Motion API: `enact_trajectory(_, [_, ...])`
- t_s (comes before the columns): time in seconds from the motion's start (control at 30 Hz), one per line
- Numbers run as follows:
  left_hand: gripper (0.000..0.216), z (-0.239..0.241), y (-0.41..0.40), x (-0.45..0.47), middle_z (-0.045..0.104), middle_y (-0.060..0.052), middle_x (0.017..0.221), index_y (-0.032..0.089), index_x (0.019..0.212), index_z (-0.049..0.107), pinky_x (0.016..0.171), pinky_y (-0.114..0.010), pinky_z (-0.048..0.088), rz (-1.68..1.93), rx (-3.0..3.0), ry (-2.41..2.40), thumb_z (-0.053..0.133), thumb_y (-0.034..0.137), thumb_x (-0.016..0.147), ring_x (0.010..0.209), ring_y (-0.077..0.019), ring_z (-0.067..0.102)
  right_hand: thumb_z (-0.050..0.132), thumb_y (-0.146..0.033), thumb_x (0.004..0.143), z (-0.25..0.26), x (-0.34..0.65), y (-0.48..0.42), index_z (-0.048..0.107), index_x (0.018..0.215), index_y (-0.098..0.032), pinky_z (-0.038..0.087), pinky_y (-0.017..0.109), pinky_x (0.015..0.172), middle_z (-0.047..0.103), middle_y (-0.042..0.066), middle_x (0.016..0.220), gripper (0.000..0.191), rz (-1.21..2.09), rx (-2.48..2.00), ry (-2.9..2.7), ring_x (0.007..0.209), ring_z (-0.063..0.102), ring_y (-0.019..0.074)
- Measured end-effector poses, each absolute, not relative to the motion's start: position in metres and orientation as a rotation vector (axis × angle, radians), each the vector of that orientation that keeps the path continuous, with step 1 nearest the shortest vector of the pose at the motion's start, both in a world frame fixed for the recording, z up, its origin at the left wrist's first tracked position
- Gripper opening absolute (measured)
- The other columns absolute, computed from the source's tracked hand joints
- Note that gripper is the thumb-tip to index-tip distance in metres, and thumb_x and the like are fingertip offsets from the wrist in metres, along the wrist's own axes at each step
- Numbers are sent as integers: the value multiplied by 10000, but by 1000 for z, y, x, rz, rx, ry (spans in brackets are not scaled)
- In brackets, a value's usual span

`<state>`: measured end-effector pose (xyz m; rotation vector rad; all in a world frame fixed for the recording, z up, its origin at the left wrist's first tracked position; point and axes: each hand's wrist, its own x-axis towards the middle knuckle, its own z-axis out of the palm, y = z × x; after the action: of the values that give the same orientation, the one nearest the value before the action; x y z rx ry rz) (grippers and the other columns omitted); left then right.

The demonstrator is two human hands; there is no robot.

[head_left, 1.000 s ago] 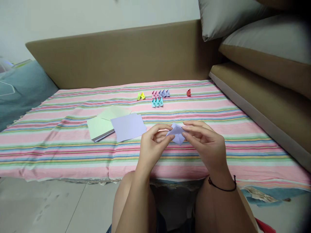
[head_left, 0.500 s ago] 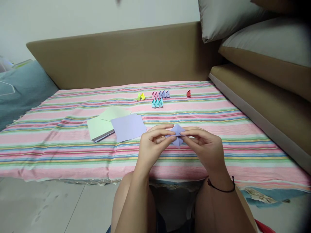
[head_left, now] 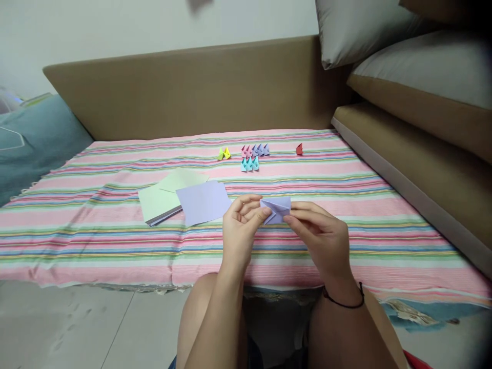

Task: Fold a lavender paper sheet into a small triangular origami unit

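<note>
Between my two hands is a small folded piece of lavender paper (head_left: 280, 207), its creased flaps facing me. My left hand (head_left: 245, 220) pinches its left side, thumb in front and fingers behind. On the right edge, my right hand (head_left: 321, 230) grips it between thumb and fingers. To the left lies a flat lavender sheet (head_left: 203, 202), partly over a stack of pale green paper (head_left: 159, 202). Beyond my hands stand small folded paper pieces: yellow (head_left: 226, 152), pink (head_left: 246, 151), lavender (head_left: 261, 149), turquoise (head_left: 249, 164) and a lone red one (head_left: 299, 149).
A striped cloth (head_left: 115, 246) covers the seat, whose front edge is by my knees. A brown backrest (head_left: 192, 92) closes the far side. Cushions (head_left: 418, 138) are piled on the right, and a blue-grey cushion (head_left: 42, 138) sits at the left.
The lavender paper has turned from an upright diamond with a crosswise fold to a flatter, roughly rectangular shape. Both hands have shifted their hold on its sides.
</note>
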<state>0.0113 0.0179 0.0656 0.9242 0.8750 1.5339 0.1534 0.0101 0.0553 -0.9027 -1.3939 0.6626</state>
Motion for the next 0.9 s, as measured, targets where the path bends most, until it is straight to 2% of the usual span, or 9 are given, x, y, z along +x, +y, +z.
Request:
enact_trajectory(0.13, [240,66,16,13,707,-23,789,160,882,674,720,-246,524,1463,955,927,762,246,676,757,-133,661,679,-211,769,53,147,13,710,805,-234,572,322,714,674,42,918,52,705,-956,-1290,886,644,198])
enact_trajectory(0.23, [249,64,16,11,714,-43,813,149,903,696,736,-294,532,1397,1029,1010,739,276,694,769,-167,662,658,-269,786,48,146,17,684,868,-219,563,329,748,614,71,1073,99,796,-997,-1305,952,615,203])
enact_trajectory(0.3, [250,62,19,9,717,-59,813,139,913,701,741,-313,529,1353,1089,1063,717,279,707,771,-184,660,643,-317,794,43,147,21,666,845,-209,559,334,733,563,84,1124,122,770,-1067,-1362,915,604,196])
enact_trajectory(0.37, [240,58,23,7,717,-72,826,134,925,699,719,-313,524,1319,1155,1093,690,258,720,764,-189,655,646,-326,787,39,149,25,653,812,-201,544,338,715,555,76,1014,127,652,-1155,-1443,841,586,186])
enact_trajectory(0.43, [208,56,28,6,710,-83,890,141,925,702,747,-306,512,1359,1267,1138,650,205,734,839,-195,644,629,-315,798,37,151,30,648,809,-204,530,331,691,563,58,903,113,612,-1156,-1551,774,571,176])
enact_trajectory(0.53, [197,56,36,5,687,-80,918,162,905,720,727,-280,501,1417,1395,1200,617,171,737,896,-197,621,613,-305,810,42,150,35,645,864,-203,518,312,647,583,43,826,120,619,-1149,-1646,696,567,161])
enact_trajectory(0.63, [277,62,45,1,664,-53,832,159,967,699,601,-230,478,1410,1347,1245,645,162,695,728,-150,615,607,-310,819,55,146,40,605,996,-191,525,297,628,619,42,812,213,713,-1140,-1630,683,595,158])
enact_trajectory(0.73, [367,73,56,-3,639,-20,769,143,1035,647,492,-198,420,1406,1293,1277,671,182,670,521,-79,521,619,-321,808,66,142,48,586,1034,-190,525,295,612,633,60,896,263,731,-1133,-1624,660,606,148])
enact_trajectory(0.9, [384,83,76,-7,570,33,615,126,1021,613,471,-181,367,1402,1289,1248,688,193,650,469,-57,444,637,-293,789,70,139,68,600,1011,-195,501,348,723,654,66,896,245,631,-1175,-1656,795,623,195])
